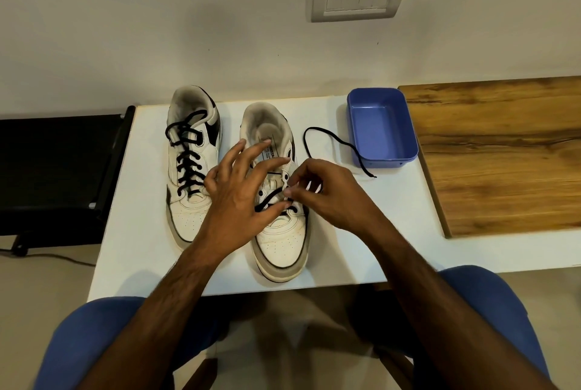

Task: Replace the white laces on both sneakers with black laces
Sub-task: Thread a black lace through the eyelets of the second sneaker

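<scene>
Two white sneakers sit side by side on the white table (132, 251). The left sneaker (191, 169) already has black laces. At the middle of the frame, the right hand (327, 194) pinches the black lace (330, 138) at an eyelet of the right sneaker (279, 245). The lace's loose end trails toward the blue box (382, 128) at upper right. The left hand (239, 188) rests on this sneaker with fingers spread wide, holding nothing.

Scuffed white leather sneakers (279, 232), smooth matt blue plastic box (405, 125), glossy grained wooden board (503, 154).
</scene>
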A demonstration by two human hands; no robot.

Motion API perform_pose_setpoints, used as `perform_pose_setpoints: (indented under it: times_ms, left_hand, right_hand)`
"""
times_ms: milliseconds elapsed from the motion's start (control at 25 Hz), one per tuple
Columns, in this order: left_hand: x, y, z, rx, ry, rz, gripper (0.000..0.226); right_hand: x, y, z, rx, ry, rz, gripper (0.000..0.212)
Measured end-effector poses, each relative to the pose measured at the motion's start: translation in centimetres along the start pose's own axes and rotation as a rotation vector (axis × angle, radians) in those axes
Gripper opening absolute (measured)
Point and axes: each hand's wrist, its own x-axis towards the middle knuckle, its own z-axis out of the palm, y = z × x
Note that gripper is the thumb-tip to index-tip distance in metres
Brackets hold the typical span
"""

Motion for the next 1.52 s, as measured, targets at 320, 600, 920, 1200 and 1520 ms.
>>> perform_pose_setpoints:
  times_ms: [320, 600, 920, 1200, 1520]
  left_hand:
    - [0.0, 0.1, -0.3, -0.017, 0.02, -0.03, 0.071]
    - [0.0, 0.0, -0.6, -0.084, 0.017, -0.008, 0.044]
    - [0.6, -1.0, -1.4, -0.044, 0.015, 0.044, 0.069]
    - [0.6, -1.1, -1.3, -0.048, 0.041, 0.045, 0.077]
    - [0.5, -1.0, -1.5, -0.024, 0.023, 0.044, 0.072]
  right_hand:
    - [0.6, 0.3, -0.2, -0.298, 0.099, -0.084, 0.009]
    - [0.5, -0.1, -2.6, 0.804, 0.16, 0.187, 0.018]
    - [0.5, 0.3, -0.6, -0.24, 0.008, 0.016, 0.016]
    - [0.4, -0.7, -2.7, 0.892, 0.168, 0.112, 0.015]
    - [0.7, 0.3, -1.3, -0.179, -0.085, -0.04, 0.012]
